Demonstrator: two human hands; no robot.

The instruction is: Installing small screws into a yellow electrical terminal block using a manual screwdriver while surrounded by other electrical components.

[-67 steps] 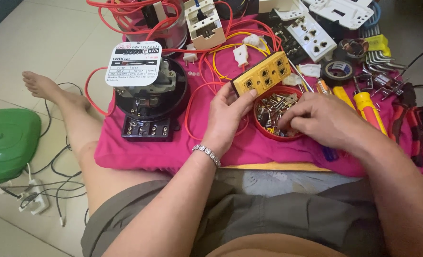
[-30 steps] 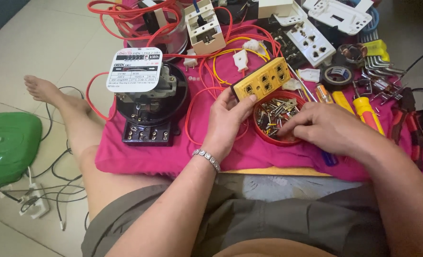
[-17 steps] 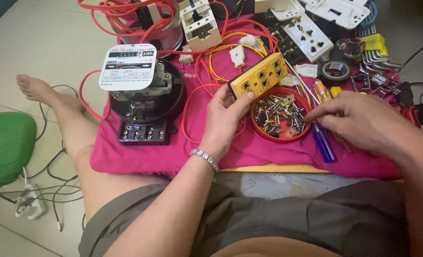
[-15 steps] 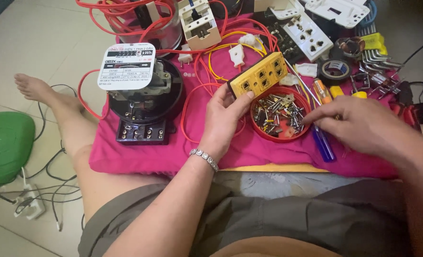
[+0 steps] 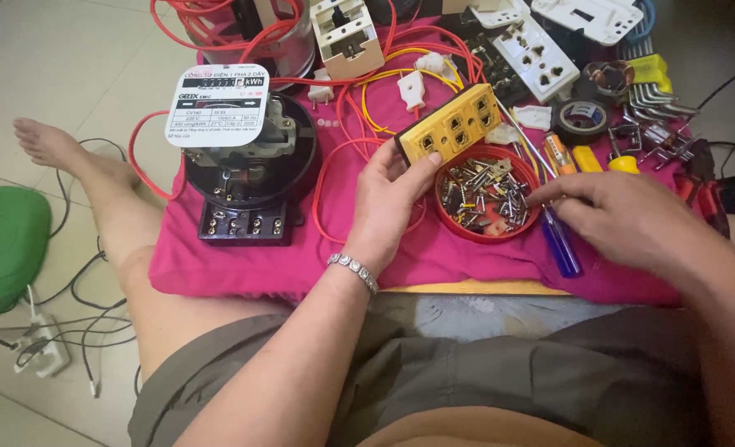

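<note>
Head view: left hand [image 5: 388, 203] closed around yellow socket strip [image 5: 450, 124] above pink cloth [image 5: 243, 265], right hand [image 5: 624, 219] loosely curled beside red dish of screws [image 5: 485, 195], fingertips perhaps pinching something, hard to tell.

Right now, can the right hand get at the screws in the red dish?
Probably yes. The right hand hovers just beside the red dish, fingertips at its rim, and the screws lie uncovered. The left hand holds the yellow socket box off to the side.

Yellow socket block [image 5: 454, 124], pink cloth [image 5: 243, 265]
</note>
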